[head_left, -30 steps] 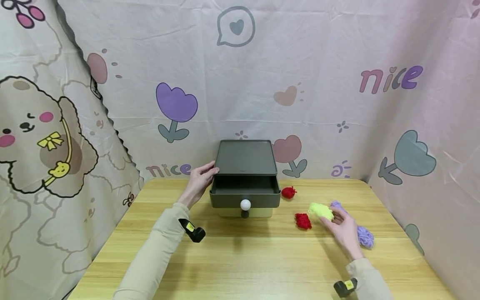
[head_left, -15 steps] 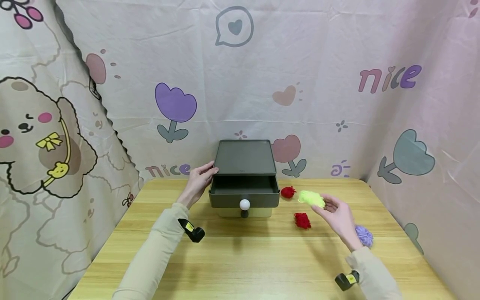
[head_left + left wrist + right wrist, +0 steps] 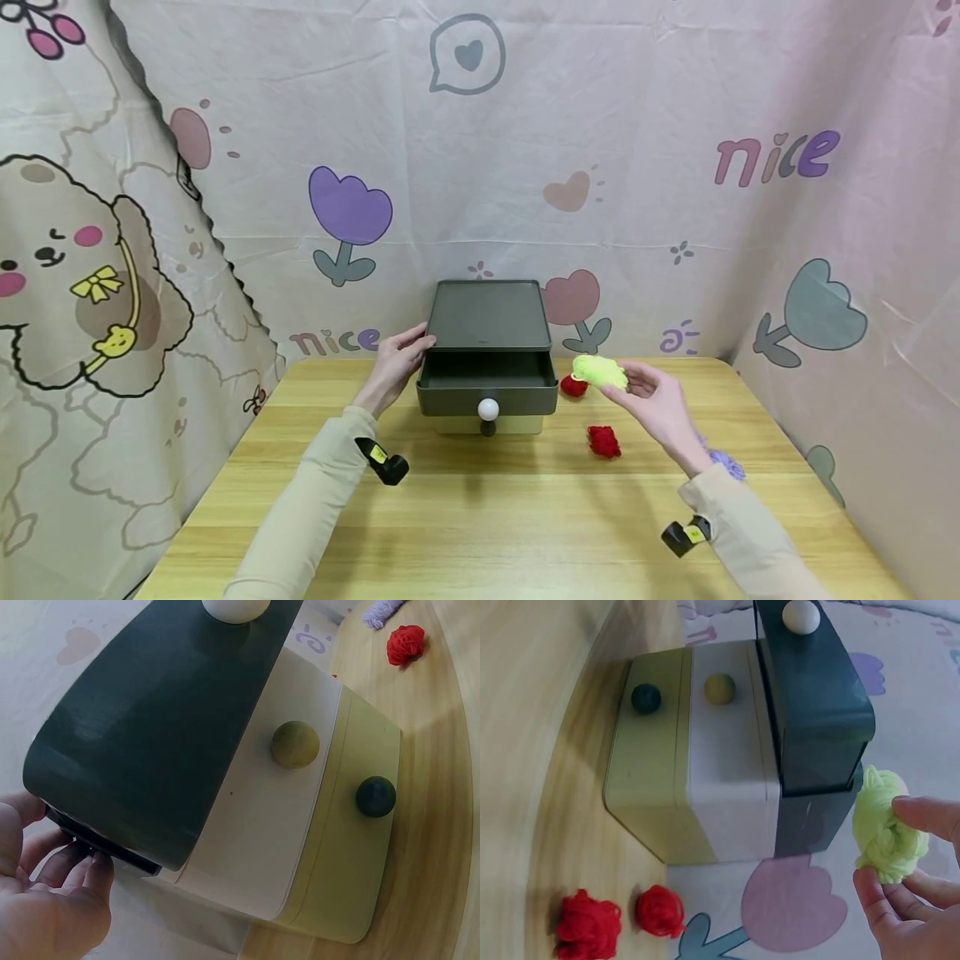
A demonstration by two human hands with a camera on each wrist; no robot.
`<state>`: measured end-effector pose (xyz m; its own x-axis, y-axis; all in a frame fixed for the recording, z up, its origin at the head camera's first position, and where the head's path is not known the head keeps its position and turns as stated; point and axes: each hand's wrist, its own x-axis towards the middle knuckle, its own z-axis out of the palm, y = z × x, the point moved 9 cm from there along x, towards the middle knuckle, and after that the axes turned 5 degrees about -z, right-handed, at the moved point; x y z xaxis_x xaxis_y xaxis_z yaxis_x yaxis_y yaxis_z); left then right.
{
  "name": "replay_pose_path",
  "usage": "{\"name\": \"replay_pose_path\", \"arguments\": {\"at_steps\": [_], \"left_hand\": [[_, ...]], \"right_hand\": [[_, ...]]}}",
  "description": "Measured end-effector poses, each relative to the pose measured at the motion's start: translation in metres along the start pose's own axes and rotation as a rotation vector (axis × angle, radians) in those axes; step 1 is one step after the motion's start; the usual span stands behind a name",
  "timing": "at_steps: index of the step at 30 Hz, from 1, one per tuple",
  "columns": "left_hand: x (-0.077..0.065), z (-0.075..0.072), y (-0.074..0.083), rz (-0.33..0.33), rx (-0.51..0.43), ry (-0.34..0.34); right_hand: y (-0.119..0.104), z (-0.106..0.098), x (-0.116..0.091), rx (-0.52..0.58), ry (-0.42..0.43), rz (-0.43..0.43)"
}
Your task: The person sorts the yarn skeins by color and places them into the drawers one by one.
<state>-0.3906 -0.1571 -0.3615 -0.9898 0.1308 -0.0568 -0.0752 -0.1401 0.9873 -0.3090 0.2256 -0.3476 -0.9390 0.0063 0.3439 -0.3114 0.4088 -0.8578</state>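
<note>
A small three-tier drawer unit [image 3: 491, 312] stands at the back of the table, its dark grey top drawer [image 3: 487, 400] pulled out. My left hand [image 3: 395, 364] holds the unit's upper left corner; in the left wrist view its fingers [image 3: 97, 874] bend against the dark side. Raised above the table, my right hand [image 3: 660, 406] pinches a skein of neon yellow-green yarn [image 3: 598, 372] between thumb and fingers, right of the drawer. In the right wrist view the yarn [image 3: 889, 829] shows close beside the dark tier.
One red yarn ball [image 3: 574, 386] lies right of the unit, partly behind the yellow-green skein. A second red ball [image 3: 603, 442] is nearer the front. Purple yarn [image 3: 726, 463] sits at the right, partly hidden by the right arm. A printed curtain [image 3: 480, 167] hangs behind.
My right hand has lifted the yellow-green yarn and carried it leftward and away from me, toward the drawer unit. My left hand has stayed on the unit's corner.
</note>
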Motion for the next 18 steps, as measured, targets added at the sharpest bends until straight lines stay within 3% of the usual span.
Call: {"name": "replay_pose_path", "arguments": {"at_steps": [11,18], "left_hand": [[0.001,-0.001,-0.001,-0.031,-0.007,0.02],[0.0,0.0,0.0,-0.025,-0.006,0.019]], "right_hand": [[-0.033,0.029,0.018,0.046,-0.065,-0.077],[-0.05,0.043,0.023,0.011,-0.081,-0.113]]}}
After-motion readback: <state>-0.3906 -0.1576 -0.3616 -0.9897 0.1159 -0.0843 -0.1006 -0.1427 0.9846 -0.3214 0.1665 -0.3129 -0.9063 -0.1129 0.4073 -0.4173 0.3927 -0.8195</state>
